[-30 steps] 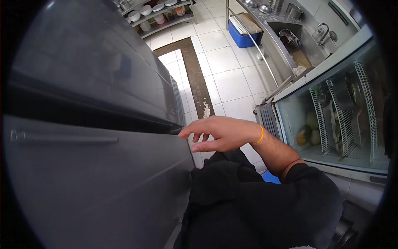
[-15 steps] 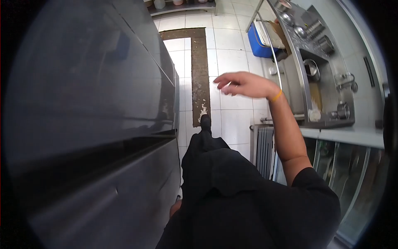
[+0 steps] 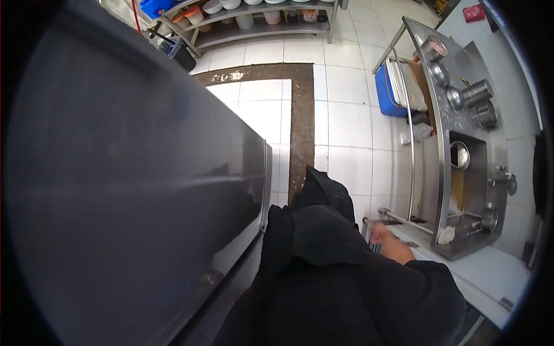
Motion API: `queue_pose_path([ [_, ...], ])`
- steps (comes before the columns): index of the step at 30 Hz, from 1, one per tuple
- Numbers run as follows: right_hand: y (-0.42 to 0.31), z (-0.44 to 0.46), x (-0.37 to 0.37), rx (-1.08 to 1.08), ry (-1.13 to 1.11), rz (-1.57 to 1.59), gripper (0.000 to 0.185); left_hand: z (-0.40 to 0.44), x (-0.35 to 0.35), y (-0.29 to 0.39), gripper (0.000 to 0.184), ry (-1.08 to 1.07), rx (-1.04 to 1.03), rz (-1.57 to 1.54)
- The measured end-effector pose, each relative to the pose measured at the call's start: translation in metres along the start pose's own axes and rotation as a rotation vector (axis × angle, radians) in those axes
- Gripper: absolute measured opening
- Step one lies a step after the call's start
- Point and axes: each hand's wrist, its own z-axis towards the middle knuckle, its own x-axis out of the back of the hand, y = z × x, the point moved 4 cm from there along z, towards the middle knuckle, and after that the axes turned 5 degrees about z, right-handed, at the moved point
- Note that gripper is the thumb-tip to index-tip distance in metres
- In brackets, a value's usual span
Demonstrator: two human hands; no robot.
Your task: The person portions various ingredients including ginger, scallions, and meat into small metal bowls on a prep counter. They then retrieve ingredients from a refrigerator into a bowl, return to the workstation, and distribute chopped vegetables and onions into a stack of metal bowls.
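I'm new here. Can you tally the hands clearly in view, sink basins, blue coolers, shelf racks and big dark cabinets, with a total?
Hands: 1, the right hand
Sink basins: 1, the metal sink
Blue coolers: 1, the blue cooler
Shelf racks: 1, the metal rack
Big dark cabinets: 1, the dark cabinet
Total: 5

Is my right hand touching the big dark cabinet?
Apart. The head view shows black clothing and white floor between the right hand and the big dark cabinet.
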Motion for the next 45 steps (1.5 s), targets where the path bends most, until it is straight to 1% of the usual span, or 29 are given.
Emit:
queue_pose_path([
  [1,0.043,0.034,0.002,-0.113,-0.124,-0.111,0.019,0.0,-0.012,0.022,0.024,-0.003,-0.006,0.012],
  [2,0.056,0.013,-0.012,-0.218,0.098,0.189,0.021,0.005,-0.026,0.049,0.024,-0.007,-0.018,0.018],
  [4,0.015,-0.028,-0.013,-0.096,0.324,-0.014,0.023,0.021,-0.059,0.094,0.023,-0.011,-0.04,0.026],
  [6,-0.04,0.002,0.026,0.284,0.408,-0.628,0.021,0.029,-0.1,0.147,0.023,-0.032,-0.062,0.032],
  [8,-0.15,0.014,0.056,0.204,0.366,-0.466,0.024,0.04,-0.143,0.205,0.023,-0.04,-0.087,0.018],
  [10,-0.293,0.018,0.083,-0.03,0.33,-0.106,0.027,0.05,-0.181,0.268,0.023,-0.03,-0.111,0.004],
  [12,-0.441,0.025,0.116,-0.059,0.294,-0.182,0.031,0.053,-0.214,0.329,0.023,-0.021,-0.111,-0.006],
  [13,-0.519,0.066,0.134,0.042,-0.003,-1.064,0.048,0.051,-0.224,0.356,0.023,-0.013,-0.11,-0.006],
  [14,-0.592,0.111,0.154,0.394,-0.138,-1.898,0.068,0.046,-0.236,0.381,0.023,-0.009,-0.109,-0.004],
  [15,-0.688,0.115,0.158,0.348,0.076,-1.642,0.056,0.042,-0.246,0.404,0.023,-0.003,-0.111,-0.007],
  [17,-0.885,0.103,0.163,0.435,0.442,-0.972,0.038,0.034,-0.259,0.445,0.022,0.014,-0.121,-0.025],
  [18,-0.978,0.071,0.144,0.88,0.637,-1.004,0.029,0.029,-0.264,0.463,0.022,0.022,-0.123,-0.036],
  [19,-1.066,0.045,0.12,1.048,0.622,-0.886,0.034,0.027,-0.271,0.474,0.022,0.029,-0.125,-0.055],
  [20,-1.151,0.016,0.089,1.141,0.605,-0.891,0.035,0.025,-0.278,0.486,0.022,0.035,-0.123,-0.074],
  [21,-1.22,-0.02,0.056,1.263,0.57,-0.728,0.034,0.024,-0.283,0.498,0.022,0.04,-0.116,-0.093],
  [23,-1.31,-0.112,-0.03,1.44,0.414,-0.5,0.034,0.027,-0.293,0.514,0.022,0.052,-0.096,-0.123],
  [24,-1.343,-0.139,-0.074,1.533,0.3,-0.449,0.034,0.031,-0.298,0.521,0.022,0.055,-0.079,-0.139],
  [25,-1.38,-0.137,-0.12,1.523,0.171,-0.43,0.032,0.034,-0.303,0.527,0.022,0.06,-0.059,-0.154],
  [26,-1.404,-0.146,-0.166,1.6,0.103,-0.512,0.031,0.039,-0.309,0.531,0.022,0.06,-0.035,-0.173],
  [28,-1.39,-0.214,-0.245,1.37,-0.184,-0.619,0.038,0.053,-0.322,0.537,0.022,0.058,0.022,-0.214],
  [32,-1.435,-0.148,-0.349,1.67,-0.203,-1.383,0.041,0.085,-0.342,0.558,0.022,0.045,0.141,-0.306],
  [34,-1.456,-0.108,-0.36,1.221,-0.276,-1.309,0.04,0.103,-0.347,0.575,0.022,0.034,0.197,-0.358],
  [36,-1.484,-0.056,-0.346,1.046,-0.229,-1.288,0.034,0.118,-0.347,0.597,0.021,0.018,0.246,-0.421],
  [38,-1.484,-0.026,-0.307,0.827,-0.099,-1.023,0.031,0.13,-0.344,0.619,0.021,0.005,0.287,-0.475],
  [39,-1.488,-0.001,-0.28,0.712,-0.07,-1.046,0.028,0.136,-0.341,0.634,0.021,0.001,0.302,-0.502],
  [40,-1.492,0.022,-0.255,0.578,0.023,-1.236,0.026,0.143,-0.334,0.65,0.021,0.003,0.307,-0.525],
  [41,-1.476,0.008,-0.238,0.395,0.086,-1.054,0.026,0.148,-0.328,0.664,0.021,0.0,0.313,-0.542],
  [44,-1.448,0.025,-0.19,0.255,0.161,-1.038,0.026,0.163,-0.304,0.708,0.021,0.005,0.334,-0.6],
  [45,-1.435,0.012,-0.188,0.258,0.091,-1.022,0.025,0.168,-0.294,0.721,0.021,0.01,0.339,-0.615],
])
